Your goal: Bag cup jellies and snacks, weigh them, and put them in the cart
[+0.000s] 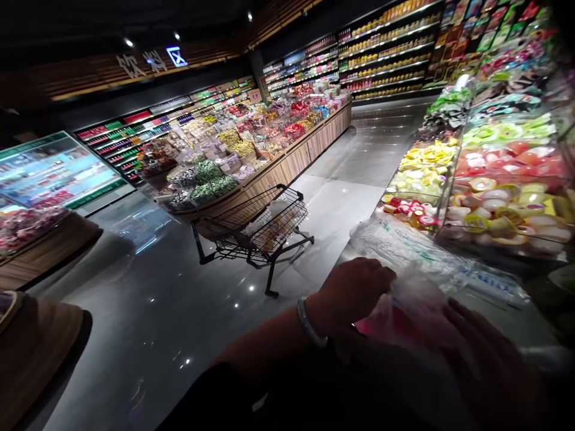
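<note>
A clear plastic bag with something pink or red inside is between my two hands, low at the right. My left hand, with a bracelet at its wrist, has its fingers curled around the gathered upper left side of the bag. Dark and blurred, my right hand lies against the bag's right side with its fingers on the plastic. Just beyond the hands, a pile of clear plastic bags rests on the edge of the candy display. What exactly the held bag contains is unclear.
A black shopping cart with bagged goods stands ahead on the grey floor. Bins of colourful packaged jelly cups or sweets fill the right side. A wood-sided island lies beyond the cart, and curved wooden stands are at left.
</note>
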Available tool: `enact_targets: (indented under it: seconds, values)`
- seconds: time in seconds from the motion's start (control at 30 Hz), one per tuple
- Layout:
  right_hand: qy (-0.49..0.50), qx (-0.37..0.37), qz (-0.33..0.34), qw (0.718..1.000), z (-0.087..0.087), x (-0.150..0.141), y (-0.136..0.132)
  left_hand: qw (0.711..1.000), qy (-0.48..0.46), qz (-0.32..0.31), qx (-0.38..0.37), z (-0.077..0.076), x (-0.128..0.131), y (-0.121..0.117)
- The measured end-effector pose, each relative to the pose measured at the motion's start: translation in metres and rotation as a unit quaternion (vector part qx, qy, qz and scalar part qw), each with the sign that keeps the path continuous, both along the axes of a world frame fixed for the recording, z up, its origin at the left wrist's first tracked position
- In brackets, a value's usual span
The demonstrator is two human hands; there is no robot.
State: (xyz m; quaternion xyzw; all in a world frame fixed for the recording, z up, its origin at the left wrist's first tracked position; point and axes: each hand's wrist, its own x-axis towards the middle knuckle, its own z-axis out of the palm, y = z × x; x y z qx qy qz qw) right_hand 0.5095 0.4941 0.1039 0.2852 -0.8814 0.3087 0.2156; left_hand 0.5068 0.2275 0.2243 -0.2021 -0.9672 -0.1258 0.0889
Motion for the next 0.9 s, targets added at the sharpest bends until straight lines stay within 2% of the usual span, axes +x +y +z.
enact_targets:
  seconds: [0.1,0.17,0.3,0.4,0.5,0.57,0.63,0.73,0.8,0.9]
  values:
    - [0.013,0.015,0.027,0.999,0.01,-0.008,-0.066,0.997,0.008,0.075,0.031,0.006,-0.002,-0.067]
    - [0.015,0.017,0.047,0.999,0.005,-0.013,-0.115,0.992,0.011,0.118,0.045,0.006,-0.005,-0.12]
    - [-0.003,0.034,0.077,0.996,-0.028,-0.022,-0.228,0.984,0.016,0.167,0.052,-0.006,-0.012,-0.245]
    - [-0.056,0.038,0.094,0.993,-0.053,-0.029,-0.318,0.978,0.005,0.202,0.062,-0.016,-0.021,-0.345]
    - [-0.109,0.054,0.122,0.985,-0.068,-0.034,-0.398,0.964,0.002,0.259,0.06,-0.019,-0.034,-0.44]
    - [-0.133,0.073,0.13,0.98,-0.073,-0.037,-0.438,0.952,0.01,0.301,0.048,-0.018,-0.044,-0.496]
    - [-0.149,0.085,0.121,0.978,-0.075,-0.039,-0.466,0.94,0.022,0.339,0.031,-0.017,-0.056,-0.546]
    - [-0.162,0.095,0.095,0.978,-0.078,-0.043,-0.486,0.92,0.037,0.389,0.016,-0.027,-0.079,-0.613]
    - [-0.165,0.104,0.082,0.977,-0.085,-0.047,-0.489,0.905,0.028,0.424,0.03,-0.044,-0.098,-0.656]
    - [-0.157,0.122,0.084,0.976,-0.104,-0.054,-0.486,0.875,-0.001,0.478,0.073,-0.082,-0.128,-0.712]
